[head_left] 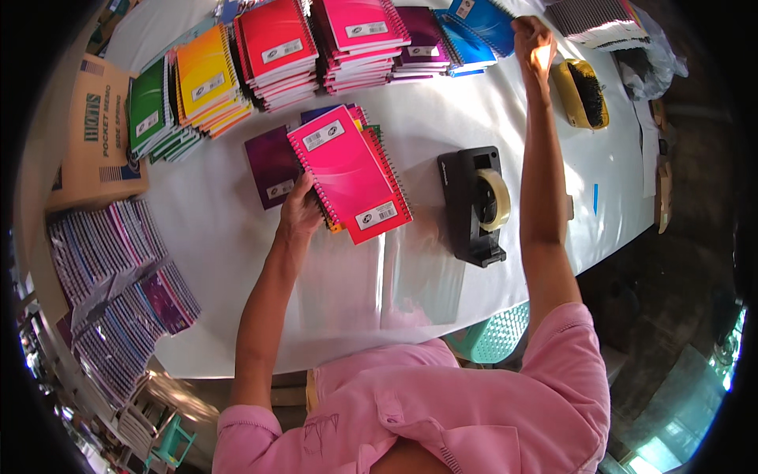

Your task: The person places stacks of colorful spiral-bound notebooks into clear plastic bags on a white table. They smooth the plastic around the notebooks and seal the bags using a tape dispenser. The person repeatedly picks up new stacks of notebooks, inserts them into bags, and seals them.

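Note:
My left hand [300, 207] is closed on the spiral edge of a fanned bunch of spiral notebooks. A pink notebook [339, 154] lies on top, with a red one [379, 221] jutting out below it and green, yellow and blue edges showing behind. A purple notebook [267, 158] shows beside the bunch; whether it is held too, I cannot tell. Far to the right, my right hand [535, 47] pinches the corner of a blue spiral notebook [489, 28], which sits askew over the blue stack [466, 54]. My right fingertips are partly hidden.
Stacks of green [150, 107], yellow [207, 75], red [276, 43], pink [359, 31] and purple notebooks [421, 43] line the back. A black tape dispenser [466, 205] and a yellow-backed brush [583, 93] stand right. At left are a cardboard box [99, 134] and wrapped notebook bundles [122, 292].

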Action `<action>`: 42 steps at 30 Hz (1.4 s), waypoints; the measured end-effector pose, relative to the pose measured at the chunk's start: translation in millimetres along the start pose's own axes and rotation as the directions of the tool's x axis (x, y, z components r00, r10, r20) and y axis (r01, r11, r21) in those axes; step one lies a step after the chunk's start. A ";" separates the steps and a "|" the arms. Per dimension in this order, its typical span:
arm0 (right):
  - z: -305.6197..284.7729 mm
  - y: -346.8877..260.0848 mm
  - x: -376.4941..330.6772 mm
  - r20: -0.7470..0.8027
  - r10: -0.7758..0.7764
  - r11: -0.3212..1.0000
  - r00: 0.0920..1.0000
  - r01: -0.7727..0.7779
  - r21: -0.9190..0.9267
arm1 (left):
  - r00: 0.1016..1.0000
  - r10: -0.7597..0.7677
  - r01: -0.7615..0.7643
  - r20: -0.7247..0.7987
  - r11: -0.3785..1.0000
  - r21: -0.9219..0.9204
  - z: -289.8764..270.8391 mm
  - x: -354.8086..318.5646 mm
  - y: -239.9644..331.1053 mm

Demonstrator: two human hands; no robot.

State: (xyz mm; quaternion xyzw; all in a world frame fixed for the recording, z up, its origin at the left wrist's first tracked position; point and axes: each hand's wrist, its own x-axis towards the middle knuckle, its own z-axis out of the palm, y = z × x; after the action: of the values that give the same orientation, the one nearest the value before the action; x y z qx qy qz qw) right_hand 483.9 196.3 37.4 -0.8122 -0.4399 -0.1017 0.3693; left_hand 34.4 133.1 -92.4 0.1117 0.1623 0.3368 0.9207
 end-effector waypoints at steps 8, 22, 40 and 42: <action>38.0 71.8 -2.1 0.177 0.168 0.945 0.970 -0.107 -0.308 | 0.993 -0.056 0.067 0.102 0.992 -0.106 2.3 -4.0 -4.9; -90.0 -54.7 -52.4 0.322 -0.367 0.915 0.873 0.277 0.293 | 0.991 -0.090 0.096 0.100 0.994 -0.048 8.0 -15.0 -1.9; -132.3 -125.3 -353.5 0.840 -0.026 0.267 0.542 -0.806 0.529 | 0.993 -0.075 -0.080 0.092 0.147 0.986 122.1 -114.0 -11.5; -134.3 -130.0 -368.5 0.766 -0.056 0.460 0.640 -0.665 0.589 | 0.987 -0.018 -0.149 0.162 0.297 0.943 117.4 -123.0 -16.2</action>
State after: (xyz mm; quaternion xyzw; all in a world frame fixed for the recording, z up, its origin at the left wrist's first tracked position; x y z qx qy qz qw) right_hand 184.4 -87.8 18.0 -0.5714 -0.3641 0.5111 0.5289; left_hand -0.8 28.9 38.3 0.6645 0.2597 0.2038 0.6704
